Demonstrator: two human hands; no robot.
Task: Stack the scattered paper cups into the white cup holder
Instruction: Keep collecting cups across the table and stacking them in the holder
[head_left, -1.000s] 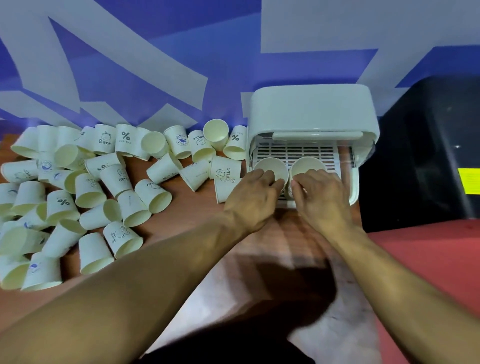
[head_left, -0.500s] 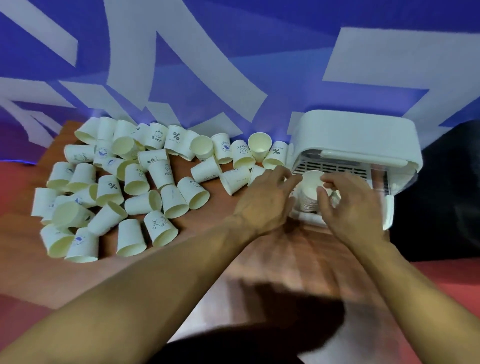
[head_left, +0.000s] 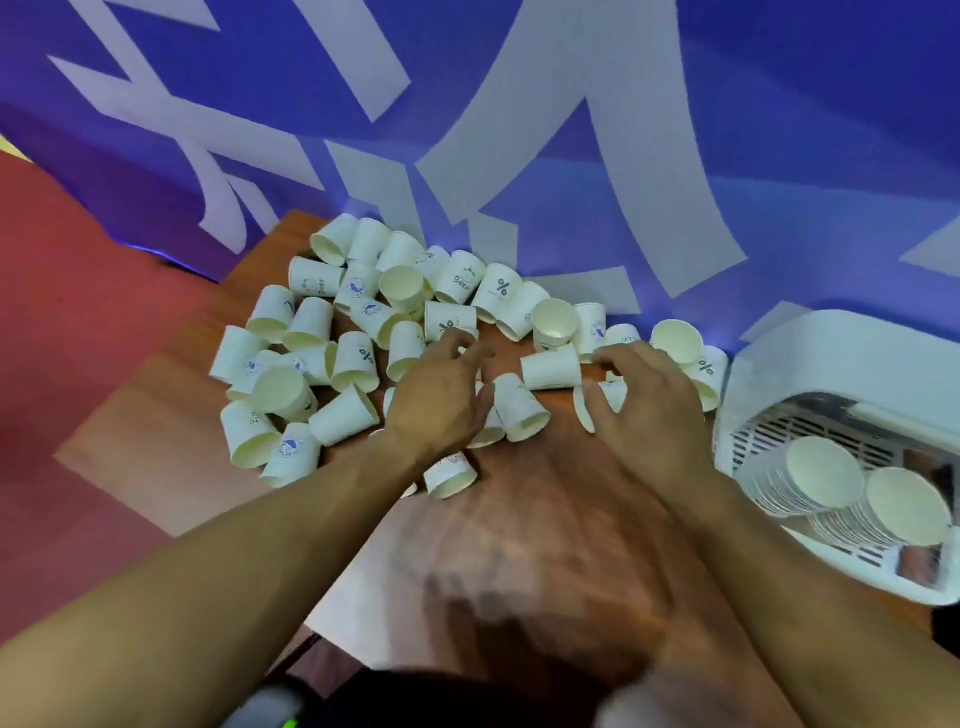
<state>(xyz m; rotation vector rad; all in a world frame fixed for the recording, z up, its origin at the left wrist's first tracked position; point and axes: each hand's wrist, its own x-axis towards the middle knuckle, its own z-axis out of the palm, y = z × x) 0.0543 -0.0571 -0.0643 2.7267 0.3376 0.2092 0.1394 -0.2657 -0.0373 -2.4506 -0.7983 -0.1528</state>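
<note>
Left hand (head_left: 441, 397), right hand (head_left: 652, 415) shifted — onto toppled cream cups (head_left: 550, 368)

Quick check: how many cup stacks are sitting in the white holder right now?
2. One stack lies on the left inside the white cup holder, the other stack right beside it, nearer the camera. The holder's hood may hide more.

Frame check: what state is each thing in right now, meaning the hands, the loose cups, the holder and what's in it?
Left hand: over the loose cups, fingers bent; grip unclear.
Right hand: down among the cups, fingers bent; grip unclear.
Loose cups: scattered on the table, mostly on their sides.
Cup holder: open at the front.
Stacked cups: two nested stacks inside the holder.
</note>
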